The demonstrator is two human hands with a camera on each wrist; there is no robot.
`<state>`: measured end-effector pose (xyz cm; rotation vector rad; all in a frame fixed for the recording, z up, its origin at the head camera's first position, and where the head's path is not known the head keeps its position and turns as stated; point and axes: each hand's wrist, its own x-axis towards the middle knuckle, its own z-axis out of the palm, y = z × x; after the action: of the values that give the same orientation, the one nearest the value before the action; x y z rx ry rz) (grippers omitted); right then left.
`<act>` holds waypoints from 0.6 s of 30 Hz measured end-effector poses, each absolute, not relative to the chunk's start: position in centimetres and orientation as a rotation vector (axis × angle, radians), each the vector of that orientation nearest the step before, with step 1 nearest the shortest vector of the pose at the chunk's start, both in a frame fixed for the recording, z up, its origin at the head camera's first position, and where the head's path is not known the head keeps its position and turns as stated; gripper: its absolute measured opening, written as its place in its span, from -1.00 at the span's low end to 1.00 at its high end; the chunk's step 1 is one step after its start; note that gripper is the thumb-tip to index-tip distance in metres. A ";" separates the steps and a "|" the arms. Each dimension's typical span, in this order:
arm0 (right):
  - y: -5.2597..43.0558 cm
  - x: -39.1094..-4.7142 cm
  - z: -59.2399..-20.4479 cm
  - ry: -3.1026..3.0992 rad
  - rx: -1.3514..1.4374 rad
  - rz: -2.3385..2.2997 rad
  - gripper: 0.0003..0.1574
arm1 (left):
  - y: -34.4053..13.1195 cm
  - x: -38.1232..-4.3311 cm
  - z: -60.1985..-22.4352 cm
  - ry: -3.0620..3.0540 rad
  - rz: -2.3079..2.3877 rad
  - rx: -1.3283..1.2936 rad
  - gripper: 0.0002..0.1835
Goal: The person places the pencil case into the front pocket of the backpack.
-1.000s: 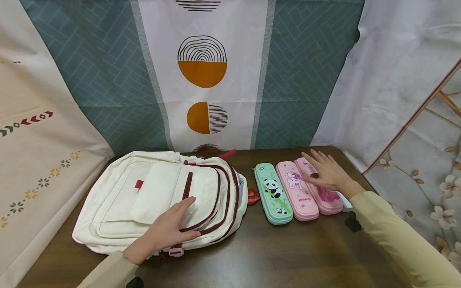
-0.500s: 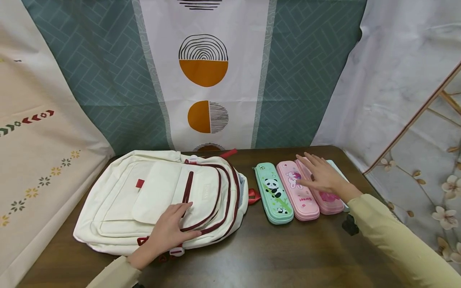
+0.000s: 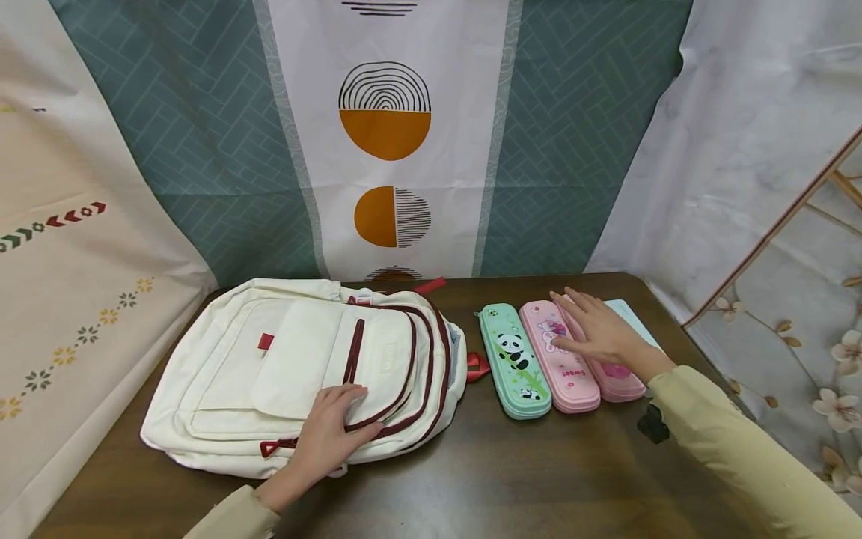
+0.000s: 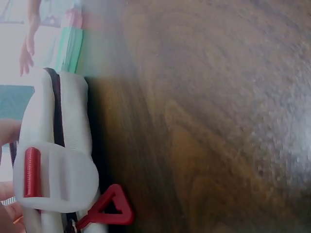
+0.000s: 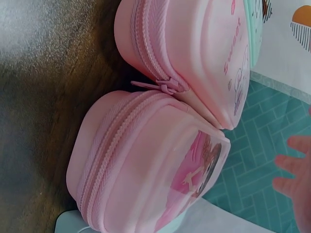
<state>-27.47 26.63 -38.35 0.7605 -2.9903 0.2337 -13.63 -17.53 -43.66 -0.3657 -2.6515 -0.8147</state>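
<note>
A white backpack (image 3: pixel 229 367) with dark red zips lies flat on the left of the table. My left hand (image 3: pixel 330 430) is over its near side by the front pocket, fingers loosely spread; whether they touch the fabric I cannot tell. The left wrist view shows a white buckle (image 4: pixel 63 177) and a red triangular zip pull (image 4: pixel 114 206). My right hand (image 3: pixel 602 329), fingers spread, hovers over a pink pencil case (image 3: pixel 619 385) and partly hides it. Beside that lie a pink bunny pencil case (image 3: pixel 566 374) and a green panda pencil case (image 3: pixel 515 367).
A flat pale blue item (image 3: pixel 629 314) sticks out at the right of the pencil cases, partly hidden. Fabric hangings (image 3: pixel 572 150) stand behind the brown table (image 3: pixel 498 479). A red tab (image 3: pixel 477 367) juts from the bag towards the panda case.
My left hand has shifted slightly right along the backpack, uncovering a red zip pull. My right hand has moved a little left, so more of the pale blue item shows.
</note>
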 end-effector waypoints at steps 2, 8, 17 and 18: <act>26.5 -27.4 -38.4 -2.993 0.755 0.241 0.10 | -17.4 -13.6 -43.8 -2.616 -0.782 -0.394 -0.51; 26.4 -27.2 -38.7 -2.962 0.778 0.299 0.07 | -16.7 -13.7 -44.3 -2.466 -0.640 -0.531 -0.61; 26.0 -26.6 -39.3 -2.958 0.805 0.348 0.09 | -16.4 -13.7 -44.4 -2.419 -0.715 -0.490 -0.65; 25.9 -26.5 -39.3 -2.959 0.802 0.366 0.09 | -16.4 -13.7 -44.4 -2.409 -0.734 -0.479 -0.65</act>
<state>-26.47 25.95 -39.34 0.8025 -2.9592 0.3657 -13.72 -16.41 -44.40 -0.4793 -2.4093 -0.7340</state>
